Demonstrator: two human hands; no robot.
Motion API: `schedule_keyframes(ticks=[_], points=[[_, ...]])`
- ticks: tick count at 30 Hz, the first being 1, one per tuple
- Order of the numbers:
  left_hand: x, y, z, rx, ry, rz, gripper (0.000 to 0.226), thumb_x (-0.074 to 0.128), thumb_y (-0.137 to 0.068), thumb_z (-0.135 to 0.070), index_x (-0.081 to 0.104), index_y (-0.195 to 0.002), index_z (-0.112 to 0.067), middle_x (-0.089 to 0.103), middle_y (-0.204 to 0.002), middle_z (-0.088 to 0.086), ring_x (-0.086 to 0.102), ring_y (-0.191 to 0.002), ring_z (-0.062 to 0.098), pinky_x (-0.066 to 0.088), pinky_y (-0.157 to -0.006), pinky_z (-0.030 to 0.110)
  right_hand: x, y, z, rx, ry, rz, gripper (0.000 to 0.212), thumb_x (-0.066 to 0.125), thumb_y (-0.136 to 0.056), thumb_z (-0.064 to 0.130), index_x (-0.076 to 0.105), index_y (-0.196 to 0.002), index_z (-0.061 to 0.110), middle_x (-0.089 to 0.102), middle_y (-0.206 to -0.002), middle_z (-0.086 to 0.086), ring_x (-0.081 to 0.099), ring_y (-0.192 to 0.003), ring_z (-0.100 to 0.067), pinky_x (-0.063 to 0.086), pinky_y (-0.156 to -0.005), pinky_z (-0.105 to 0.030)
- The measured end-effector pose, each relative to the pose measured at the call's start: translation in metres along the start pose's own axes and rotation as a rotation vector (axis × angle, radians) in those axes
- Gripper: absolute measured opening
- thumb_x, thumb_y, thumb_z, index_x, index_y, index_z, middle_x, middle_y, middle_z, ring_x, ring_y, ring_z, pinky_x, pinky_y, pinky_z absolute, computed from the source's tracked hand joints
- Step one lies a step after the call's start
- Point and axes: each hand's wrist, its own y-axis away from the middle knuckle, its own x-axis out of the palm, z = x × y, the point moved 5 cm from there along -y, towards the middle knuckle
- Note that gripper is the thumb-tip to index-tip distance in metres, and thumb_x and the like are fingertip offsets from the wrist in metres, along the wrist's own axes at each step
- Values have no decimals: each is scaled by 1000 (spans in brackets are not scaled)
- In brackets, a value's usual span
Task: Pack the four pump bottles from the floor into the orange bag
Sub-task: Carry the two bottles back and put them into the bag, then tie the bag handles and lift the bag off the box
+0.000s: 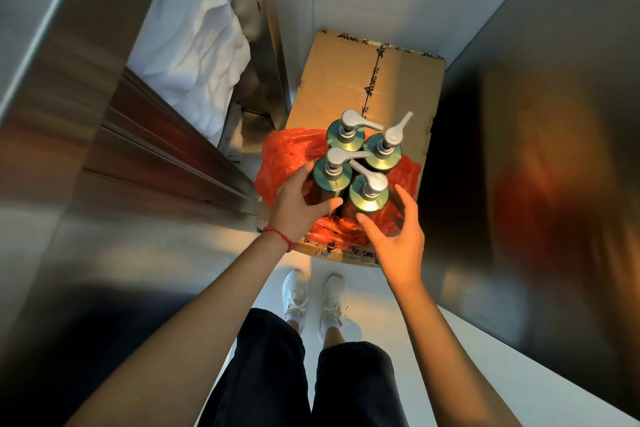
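Note:
Several dark green pump bottles with silver pump heads stand upright, packed together inside the crumpled orange bag (284, 156), which lies on a cardboard box (398, 87). The near-left bottle (330, 180) is gripped at its side by my left hand (299, 203). The near-right bottle (367, 198) has my right hand (398, 236) spread beside it, fingers apart, apparently not gripping it. Two more bottles (346, 137) (382, 156) stand behind them. The bag's plastic bunches around the bottles' bases.
Brushed metal walls (536, 114) close in on both sides of this narrow space. White crumpled linen (201, 45) fills a cart at upper left. My white shoes (313, 298) stand on the pale floor just before the box.

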Motion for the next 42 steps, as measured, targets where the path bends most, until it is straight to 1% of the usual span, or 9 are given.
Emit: schedule_keyframes(ticks=[2,6,13,18,21,28,36,39,42], points=[[-1,0,-1,6,7,-14,61,77,-67,-12,48,-120,-23,55,-106,-14,53,-93,-11,40,-77,-1,-1,0,1,-1,-4,2,71,77,-71,31,41,-132,28,48,-131,10,43,-120,1,33,-95,-3],[-1,-1,-1,14,14,-26,60,76,-68,-11,49,-120,-21,53,-103,-22,49,-92,-21,39,-75,-3,-1,0,-1,5,-11,13,71,77,-71,32,41,-132,29,48,-131,11,44,-121,-1,34,-94,-6],[-4,1,-2,-19,39,-25,65,76,-68,-11,46,-125,-19,54,-111,-9,50,-101,-1,42,-81,1,-4,3,1,6,-7,13,69,77,-70,32,42,-130,31,48,-129,14,45,-120,-1,37,-97,-15],[-19,15,10,-106,104,-53,71,76,-68,-6,42,-130,-16,51,-127,2,47,-117,11,41,-96,26,-20,8,-11,58,-54,-28,59,73,-75,21,47,-129,23,53,-131,4,50,-119,-7,41,-100,-28],[-38,15,23,-157,142,-168,61,71,-73,-4,46,-127,-15,53,-126,5,49,-115,14,40,-91,21,-32,-1,-23,117,-55,-120,49,67,-82,14,50,-128,15,57,-128,-5,54,-114,-10,44,-102,-37],[-61,-20,56,-346,62,-462,41,64,-81,-9,53,-120,-3,61,-119,18,57,-109,26,45,-92,34,-29,-49,-40,182,6,-156,46,66,-83,24,52,-126,11,60,-124,-11,57,-109,-18,45,-93,-31],[-66,-66,92,-567,-20,-436,40,61,-84,-26,57,-116,-1,62,-119,18,55,-111,31,43,-98,40,-12,-75,-60,239,109,-152,43,67,-81,23,58,-121,8,65,-116,-12,60,-106,-21,46,-94,-35],[-66,-69,100,-657,116,-444,28,58,-85,-27,66,-91,-1,68,-94,18,61,-95,30,47,-90,39,-9,-79,-63,234,142,-171,30,65,-83,19,64,-109,5,69,-104,-14,62,-94,-22,45,-85,-30],[-68,-68,102,-699,156,-487,36,54,-88,-27,54,-55,-14,54,-59,3,52,-64,20,41,-67,29,-10,-81,-63,243,120,-194,15,63,-83,19,69,-91,7,69,-85,-13,58,-76,-16,42,-71,-27]])
